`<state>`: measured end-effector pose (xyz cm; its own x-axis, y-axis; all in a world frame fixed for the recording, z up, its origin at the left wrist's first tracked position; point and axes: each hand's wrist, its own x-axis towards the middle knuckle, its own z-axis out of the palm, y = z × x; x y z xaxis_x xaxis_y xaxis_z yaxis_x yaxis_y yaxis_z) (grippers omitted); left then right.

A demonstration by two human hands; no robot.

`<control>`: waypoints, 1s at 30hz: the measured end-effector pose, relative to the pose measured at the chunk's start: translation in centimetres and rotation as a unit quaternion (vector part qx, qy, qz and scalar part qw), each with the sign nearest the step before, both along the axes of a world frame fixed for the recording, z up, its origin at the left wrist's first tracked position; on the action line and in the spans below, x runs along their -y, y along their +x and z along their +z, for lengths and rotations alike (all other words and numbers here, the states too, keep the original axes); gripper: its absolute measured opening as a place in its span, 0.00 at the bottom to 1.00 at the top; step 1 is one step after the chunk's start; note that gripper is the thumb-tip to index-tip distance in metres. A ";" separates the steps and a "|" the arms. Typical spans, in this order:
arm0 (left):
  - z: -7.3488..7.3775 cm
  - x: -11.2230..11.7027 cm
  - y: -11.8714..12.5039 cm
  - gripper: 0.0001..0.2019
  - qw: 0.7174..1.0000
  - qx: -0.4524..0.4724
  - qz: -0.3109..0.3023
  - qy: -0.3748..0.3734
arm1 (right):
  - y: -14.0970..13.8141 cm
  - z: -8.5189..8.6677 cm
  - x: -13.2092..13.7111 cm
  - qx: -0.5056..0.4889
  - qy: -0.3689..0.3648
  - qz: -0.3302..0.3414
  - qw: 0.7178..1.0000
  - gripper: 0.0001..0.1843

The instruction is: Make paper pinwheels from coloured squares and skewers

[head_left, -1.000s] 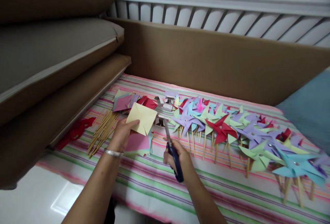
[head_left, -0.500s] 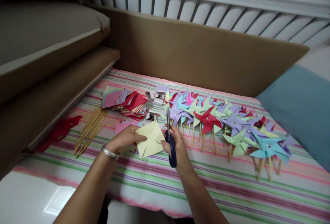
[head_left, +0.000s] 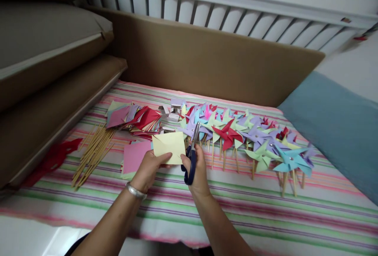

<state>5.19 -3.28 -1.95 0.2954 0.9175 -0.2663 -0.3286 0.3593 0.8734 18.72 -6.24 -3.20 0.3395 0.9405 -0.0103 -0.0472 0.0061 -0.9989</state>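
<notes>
My left hand [head_left: 150,168] pinches the lower edge of a pale yellow paper square [head_left: 169,146], holding it up over the striped cloth [head_left: 265,205]. My right hand [head_left: 197,168] grips blue-handled scissors [head_left: 191,157], blades pointing up and away beside the square's right edge. A silver bracelet [head_left: 136,191] sits on my left wrist. Under the yellow square lies a pink paper square [head_left: 134,156]. Just beyond the scissors spreads a row of finished paper pinwheels [head_left: 242,136] on wooden sticks.
A pile of coloured paper squares [head_left: 134,118] lies at the back left, with a bundle of wooden sticks [head_left: 93,151] and red paper scraps [head_left: 53,157] further left. Brown cushions [head_left: 47,51] rise on the left, a brown board [head_left: 206,59] behind, a blue cushion [head_left: 339,126] on the right.
The yellow square has been turned from a diamond tilt to nearly level and raised slightly. The scissors have swung close to its right edge. The camera view has shifted right.
</notes>
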 end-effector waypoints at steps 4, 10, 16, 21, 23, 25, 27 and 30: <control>0.0 -1.3 -1.4 0.22 0.998 -0.026 0.047 -0.012 | -0.3 0.0 0.1 -0.011 -0.004 0.006 1.000 0.26; 0.4 -3.3 -4.3 0.20 0.997 -0.038 0.066 -0.002 | -0.2 0.2 -0.1 0.012 -0.046 0.130 0.990 0.28; 0.8 -3.7 -6.3 0.19 0.997 -0.049 0.064 0.004 | -0.7 1.4 1.1 0.023 -0.110 0.287 0.951 0.26; 1.4 -3.7 -7.0 0.18 0.999 -0.029 0.041 -0.001 | -0.9 2.3 1.8 -0.006 -0.161 0.329 0.930 0.27; 1.5 -3.6 -7.1 0.19 0.999 -0.030 0.030 0.001 | -0.9 2.5 1.9 -0.005 -0.164 0.335 0.928 0.26; 1.6 -3.6 -7.2 0.19 0.999 -0.033 0.027 -0.001 | -1.0 2.5 1.9 -0.001 -0.167 0.341 0.925 0.25; 1.6 -3.6 -7.3 0.18 0.999 -0.037 0.032 -0.001 | -1.0 2.3 1.9 0.003 -0.174 0.342 0.923 0.24; 1.6 -3.6 -7.4 0.18 0.999 -0.042 0.029 0.003 | -1.1 2.0 1.8 0.010 -0.188 0.329 0.925 0.25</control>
<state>-2.22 0.31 -0.38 0.2176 0.9344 -0.2822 -0.2739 0.3359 0.9012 17.59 -8.08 -1.15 -0.3020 0.8750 -0.3784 0.1016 -0.3652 -0.9254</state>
